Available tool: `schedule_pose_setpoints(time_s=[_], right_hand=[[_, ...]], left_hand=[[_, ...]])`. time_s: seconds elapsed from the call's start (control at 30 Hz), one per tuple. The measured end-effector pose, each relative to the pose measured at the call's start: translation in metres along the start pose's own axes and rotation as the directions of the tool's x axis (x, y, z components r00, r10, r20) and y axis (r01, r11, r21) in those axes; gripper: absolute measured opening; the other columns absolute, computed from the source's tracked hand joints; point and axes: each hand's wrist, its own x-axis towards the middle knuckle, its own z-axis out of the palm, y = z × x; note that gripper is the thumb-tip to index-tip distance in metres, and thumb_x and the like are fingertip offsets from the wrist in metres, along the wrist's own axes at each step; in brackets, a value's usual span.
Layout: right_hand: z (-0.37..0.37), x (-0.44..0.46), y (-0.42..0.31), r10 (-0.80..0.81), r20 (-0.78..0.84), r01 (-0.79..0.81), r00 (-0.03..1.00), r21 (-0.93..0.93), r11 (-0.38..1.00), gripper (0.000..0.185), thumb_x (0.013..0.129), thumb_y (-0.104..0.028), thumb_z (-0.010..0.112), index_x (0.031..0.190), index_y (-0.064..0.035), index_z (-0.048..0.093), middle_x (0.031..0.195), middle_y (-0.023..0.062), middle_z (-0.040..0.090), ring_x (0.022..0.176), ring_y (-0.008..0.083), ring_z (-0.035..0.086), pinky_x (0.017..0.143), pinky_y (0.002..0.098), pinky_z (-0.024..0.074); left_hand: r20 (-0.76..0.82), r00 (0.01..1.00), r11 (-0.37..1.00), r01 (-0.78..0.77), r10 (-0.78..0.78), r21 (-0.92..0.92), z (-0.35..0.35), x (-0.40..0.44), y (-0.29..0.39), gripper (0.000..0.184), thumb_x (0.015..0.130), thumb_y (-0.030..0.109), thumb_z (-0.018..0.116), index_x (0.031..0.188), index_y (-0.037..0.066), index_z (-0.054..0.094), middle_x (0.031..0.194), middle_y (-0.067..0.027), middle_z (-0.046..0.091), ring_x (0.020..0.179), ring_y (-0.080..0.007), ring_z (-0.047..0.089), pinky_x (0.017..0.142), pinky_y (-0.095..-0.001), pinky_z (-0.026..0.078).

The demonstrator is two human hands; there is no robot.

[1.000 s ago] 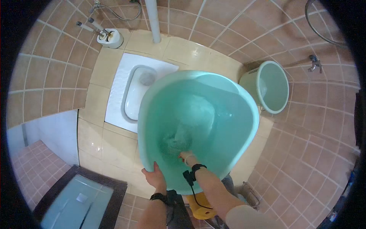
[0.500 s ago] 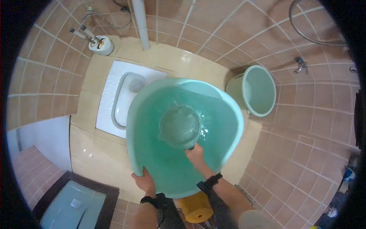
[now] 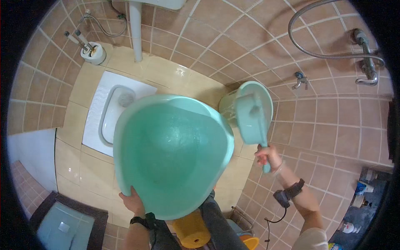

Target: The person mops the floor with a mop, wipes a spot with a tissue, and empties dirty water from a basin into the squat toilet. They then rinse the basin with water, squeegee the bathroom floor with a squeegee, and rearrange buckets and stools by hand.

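Note:
My right hand [image 3: 268,158] is closed round the handle of a pale green water dipper [image 3: 249,125]. The dipper is tipped on its side over a pale green bucket [image 3: 266,89], with its mouth turned away from me. Streaks of water show at the dipper's left side. My left hand [image 3: 133,202] grips the near left rim of a large turquoise basin [image 3: 229,141], thumb over the edge. Water [image 3: 166,137] lies in the basin, its depth hard to judge.
A white squat toilet [image 3: 93,125] lies left of the basin. Below the basin's near edge stands a yellow stool-like object [image 3: 192,231]. Taps [image 3: 300,81] and a shower hose [image 3: 291,35] are on the right wall. A brush holder [image 3: 93,54] stands at the back left.
My right hand has lifted the dipper out of the basin and swung it right, tipping it over the bucket. The left hand stays on the rim. The view has shifted right.

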Motion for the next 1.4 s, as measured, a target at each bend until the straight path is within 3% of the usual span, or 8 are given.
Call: schedule_pose_setpoints(time_s=[0.6,0.67,0.7,0.77,0.83,1.2,1.3,1.4], right_hand=[[-0.044,0.044,0.012,-0.533,0.457,-0.202,0.713,0.861,0.467,0.026,0.055,-0.007,0.044,0.08,-0.0027,0.045,0.045,0.0016,0.038,0.033,0.0115,0.033,0.036,0.0243,0.0306],[-0.008,0.038,0.048,-0.301,0.489,-0.249,0.818,0.774,0.582,0.034,0.054,-0.009,0.047,0.087,-0.0008,0.049,0.047,0.0049,0.038,0.036,0.0134,0.034,0.037,0.0255,0.0289],[0.018,0.045,0.076,-0.379,0.75,-0.328,0.541,0.604,0.726,0.038,0.056,-0.01,0.05,0.092,0.001,0.05,0.049,0.006,0.038,0.038,0.0133,0.034,0.038,0.0266,0.0279],[0.064,0.059,0.169,0.308,0.695,-0.532,0.65,0.126,0.837,0.029,0.063,-0.012,0.053,0.089,-0.0013,0.05,0.047,-0.0003,0.034,0.038,0.0096,0.032,0.039,0.0249,0.0266],[0.154,0.038,0.151,0.46,0.684,-0.539,0.567,-0.115,0.835,0.016,0.07,-0.018,0.054,0.08,-0.005,0.051,0.047,-0.0019,0.034,0.038,0.0103,0.033,0.043,0.026,0.0322],[0.281,0.129,0.298,0.568,0.476,-0.22,0.671,-0.605,0.765,0.016,0.065,-0.019,0.059,0.059,-0.0055,0.052,0.051,0.0045,0.048,0.047,0.0164,0.045,0.051,0.0316,0.039],[0.278,0.144,0.308,0.061,0.614,0.358,0.787,-0.535,0.765,0.02,0.067,-0.024,0.059,0.074,-0.0054,0.058,0.064,0.007,0.056,0.058,0.0186,0.051,0.057,0.0326,0.0412],[0.325,0.192,0.337,0.245,0.121,-0.028,0.962,-0.848,0.529,0.035,0.068,-0.029,0.061,0.089,-0.0013,0.057,0.075,0.0108,0.06,0.071,0.0242,0.058,0.065,0.0361,0.0441]], left_hand=[[-0.053,0.998,0.996,-0.041,0.037,-0.075,0.009,0.004,-0.012,0.042,0.075,0.031,0.059,0.098,0.0,0.042,0.087,-0.021,0.058,0.082,-0.0376,0.056,0.07,-0.0436,0.044],[-0.046,0.999,0.998,-0.018,0.015,-0.067,0.007,0.002,-0.006,0.041,0.075,0.031,0.059,0.097,0.001,0.042,0.086,-0.0206,0.058,0.081,-0.0374,0.056,0.07,-0.0433,0.044],[-0.041,0.999,0.999,0.002,-0.004,-0.052,0.007,0.002,-0.005,0.04,0.075,0.03,0.059,0.096,0.001,0.042,0.086,-0.0205,0.058,0.081,-0.0373,0.056,0.07,-0.0432,0.044],[-0.036,0.999,0.999,0.015,-0.017,-0.048,0.009,0.005,-0.009,0.039,0.076,0.03,0.059,0.095,0.001,0.042,0.087,-0.0203,0.058,0.081,-0.0371,0.056,0.07,-0.0429,0.044],[-0.039,0.999,0.998,-0.003,0.0,-0.07,0.013,0.009,-0.017,0.038,0.076,0.029,0.059,0.094,0.001,0.042,0.087,-0.0203,0.058,0.081,-0.0371,0.056,0.07,-0.0428,0.044],[-0.011,1.0,0.999,0.023,-0.023,-0.029,0.01,0.011,-0.012,0.043,0.073,0.03,0.062,0.095,0.0,0.042,0.086,-0.0215,0.057,0.08,-0.0377,0.056,0.068,-0.0432,0.043],[-0.007,1.0,0.998,0.03,-0.03,-0.048,0.01,0.011,-0.011,0.043,0.073,0.031,0.062,0.094,0.0,0.042,0.085,-0.0216,0.057,0.079,-0.0379,0.056,0.067,-0.0439,0.043],[-0.016,0.999,0.997,0.051,-0.052,-0.064,0.015,0.014,-0.017,0.041,0.073,0.029,0.063,0.094,0.0,0.042,0.086,-0.0216,0.058,0.082,-0.0365,0.056,0.069,-0.0424,0.044]])
